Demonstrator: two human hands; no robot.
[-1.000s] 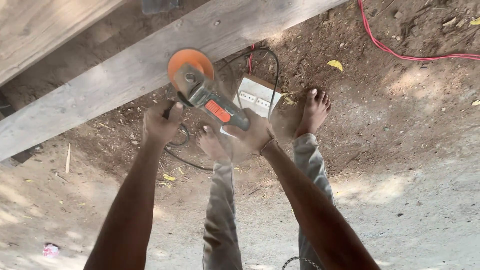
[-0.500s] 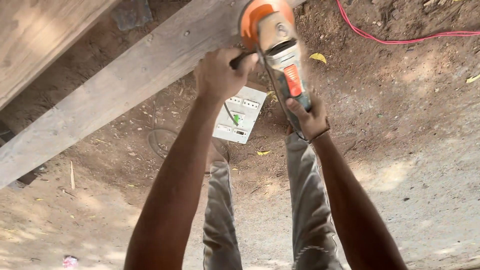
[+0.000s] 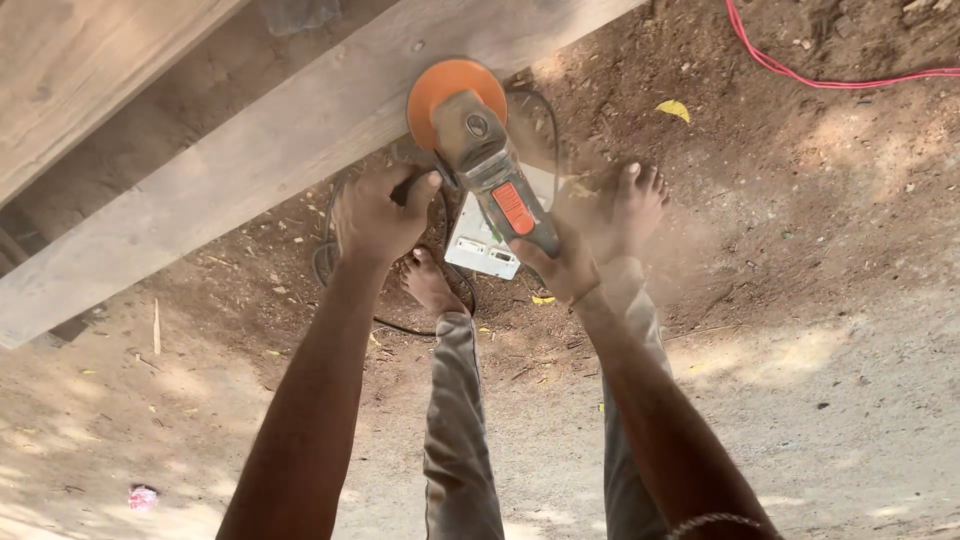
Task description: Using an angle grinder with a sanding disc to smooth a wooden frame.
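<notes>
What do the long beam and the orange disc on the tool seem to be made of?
The long grey beam looks like weathered, unpainted wood: grain lines and knots show. The round orange disc on the grey angle grinder seems a matte abrasive or plastic pad; unclear which.

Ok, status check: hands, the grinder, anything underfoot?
Left hand on side handle, right hand on body of angle grinder. Orange disc against the wooden beam. White socket board and black cable by bare feet.

Both arms are reaching forward and down, nearly straight. The left hand point(image 3: 375, 215) is curling tight in a fist, knuckles up. The right hand point(image 3: 560, 268) is gripping closed, wrist bent slightly inward toward the left.
</notes>
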